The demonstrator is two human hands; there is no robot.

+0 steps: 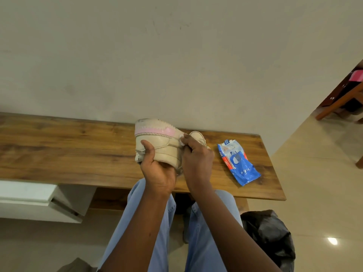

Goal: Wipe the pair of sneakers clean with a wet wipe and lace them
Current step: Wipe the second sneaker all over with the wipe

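- one beige sneaker with pink band [157, 139], gripped in left hand [157, 170];
- right hand [197, 160] pinches crumpled white wet wipe [181, 142] against its side

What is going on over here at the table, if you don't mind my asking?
A person is wiping down a pair of sneakers. The left hand grips a beige and pink sneaker over the wooden table, while the right hand pinches a white wipe against its side. The second sneaker sits on the table just behind the right hand, and a blue pack of wipes lies further right.
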